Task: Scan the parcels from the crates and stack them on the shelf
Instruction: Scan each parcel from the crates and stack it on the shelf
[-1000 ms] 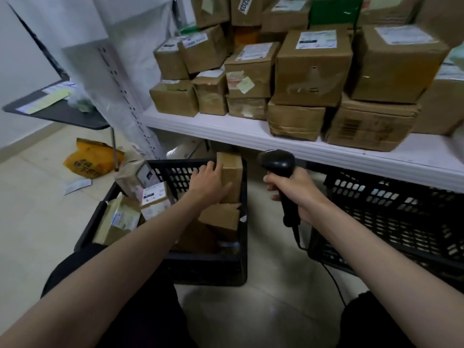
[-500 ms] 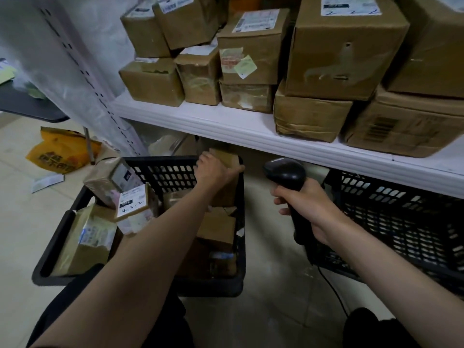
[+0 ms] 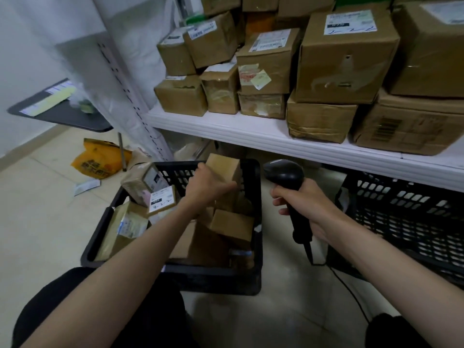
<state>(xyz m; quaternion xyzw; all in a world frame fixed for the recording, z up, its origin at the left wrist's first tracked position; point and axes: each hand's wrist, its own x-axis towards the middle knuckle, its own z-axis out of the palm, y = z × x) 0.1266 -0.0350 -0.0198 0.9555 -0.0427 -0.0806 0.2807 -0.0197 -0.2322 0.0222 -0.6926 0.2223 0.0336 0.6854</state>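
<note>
A black crate on the floor holds several brown cardboard parcels. My left hand grips a small upright brown parcel at the crate's far right corner, thumb on its near face. My right hand holds a black barcode scanner by its handle, just right of the crate, its head level with the parcel. Above, the white shelf carries stacked brown parcels.
A second black crate sits under the shelf at the right. The scanner's cable trails over the tiled floor. At the left are a dark table, an orange bag and a paper slip on the floor.
My left hand has closed round the small parcel and raised it slightly at the crate's far corner. The view has shifted closer to the shelf; the scanner hand has stayed about where it was.
</note>
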